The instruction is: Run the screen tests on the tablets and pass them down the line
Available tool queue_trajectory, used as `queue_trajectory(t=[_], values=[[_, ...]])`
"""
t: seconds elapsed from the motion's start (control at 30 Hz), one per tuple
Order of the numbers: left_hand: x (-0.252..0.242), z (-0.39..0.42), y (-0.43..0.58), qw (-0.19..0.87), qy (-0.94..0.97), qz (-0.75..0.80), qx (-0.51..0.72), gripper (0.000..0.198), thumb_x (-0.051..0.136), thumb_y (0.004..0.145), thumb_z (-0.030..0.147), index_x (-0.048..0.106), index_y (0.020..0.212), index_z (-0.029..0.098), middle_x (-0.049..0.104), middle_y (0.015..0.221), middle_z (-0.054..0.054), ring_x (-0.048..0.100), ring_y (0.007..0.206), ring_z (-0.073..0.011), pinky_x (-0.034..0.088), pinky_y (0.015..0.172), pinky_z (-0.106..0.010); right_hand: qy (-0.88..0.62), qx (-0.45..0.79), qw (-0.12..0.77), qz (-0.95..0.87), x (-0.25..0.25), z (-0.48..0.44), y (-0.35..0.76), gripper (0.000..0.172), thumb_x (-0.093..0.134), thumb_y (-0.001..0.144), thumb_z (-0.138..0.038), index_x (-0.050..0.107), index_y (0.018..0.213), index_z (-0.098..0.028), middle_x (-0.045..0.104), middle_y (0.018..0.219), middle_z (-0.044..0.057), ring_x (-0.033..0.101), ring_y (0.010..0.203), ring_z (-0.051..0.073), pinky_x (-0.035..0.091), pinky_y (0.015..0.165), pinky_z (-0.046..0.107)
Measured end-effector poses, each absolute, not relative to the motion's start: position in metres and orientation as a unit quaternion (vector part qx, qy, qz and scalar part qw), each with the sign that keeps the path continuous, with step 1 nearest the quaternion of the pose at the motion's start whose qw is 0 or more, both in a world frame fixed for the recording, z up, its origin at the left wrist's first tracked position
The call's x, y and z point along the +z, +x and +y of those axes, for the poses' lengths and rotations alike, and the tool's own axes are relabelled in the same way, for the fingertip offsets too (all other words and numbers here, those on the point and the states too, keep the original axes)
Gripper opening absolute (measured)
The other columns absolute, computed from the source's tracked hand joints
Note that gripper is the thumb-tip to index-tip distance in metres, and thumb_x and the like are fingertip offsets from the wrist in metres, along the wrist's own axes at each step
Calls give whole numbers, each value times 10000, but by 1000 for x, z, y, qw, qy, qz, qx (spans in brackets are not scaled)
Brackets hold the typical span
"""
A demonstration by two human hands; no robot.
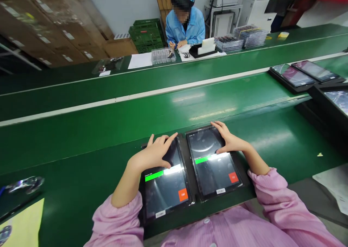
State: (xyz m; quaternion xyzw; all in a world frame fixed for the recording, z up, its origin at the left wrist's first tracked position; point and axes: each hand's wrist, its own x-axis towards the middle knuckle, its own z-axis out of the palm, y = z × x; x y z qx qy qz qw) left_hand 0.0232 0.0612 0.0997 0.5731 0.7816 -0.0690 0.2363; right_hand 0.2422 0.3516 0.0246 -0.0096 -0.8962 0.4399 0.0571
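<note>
Two tablets lie side by side in a black tray [194, 189] on the green bench in front of me. The left tablet [167, 192] and the right tablet [217, 172] both show dark screens with a green bar, a white bar and a red box near the bottom. My left hand [156, 151] rests over the upper part of the left tablet, fingers spread and thumb near the white bar. Over the upper right edge of the right tablet lies my right hand [228, 138], its thumb and fingers apart. Neither hand has closed around anything.
More tablets [295, 75] lie in a black tray at the right, beside another black tray [330, 102]. A yellow sheet [24, 221] and a pen [20, 207] are at the lower left. Across the belt [163, 102] a person in blue [187, 26] sits near stacked clear trays [250, 35].
</note>
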Motion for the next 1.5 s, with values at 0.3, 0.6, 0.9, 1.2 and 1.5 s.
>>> queue_trajectory(t=[0.3,0.6,0.9,1.2,1.5], values=[[88,62,34,189,572,795,-71,1186,749,706,539,10,1580,228,446,1468,-228,373,1409,-426,91,1161,-690,-14,479,50,-876,30,359,246,1125,876,663,-497,236,1569,-313,201,1564,138,172,1482,377,285,1171,565],[104,67,41,265,571,768,-113,789,794,743,523,456,1425,315,281,1611,-228,155,1502,-461,93,1149,-715,-169,508,13,-845,31,390,257,402,828,590,-493,697,816,-187,609,786,18,560,740,195,488,717,343],[90,74,48,205,578,781,-117,700,761,763,586,547,1364,298,413,1540,-234,324,1429,-503,157,1117,-741,-235,439,-8,-867,40,374,253,184,833,572,-291,755,718,-213,627,682,-6,527,615,161,405,576,281],[101,78,49,210,570,784,-130,697,760,772,573,544,1386,324,436,1522,-239,345,1426,-487,173,1115,-725,-285,312,-8,-906,46,357,258,147,814,656,-173,749,764,-250,637,805,9,596,728,187,441,620,283],[91,75,47,152,556,812,-89,405,424,980,241,603,1340,291,541,1452,-187,501,1345,-393,207,1118,-702,-240,408,39,-880,31,368,258,257,811,604,-172,726,840,-227,631,777,-6,601,709,177,502,662,290]])
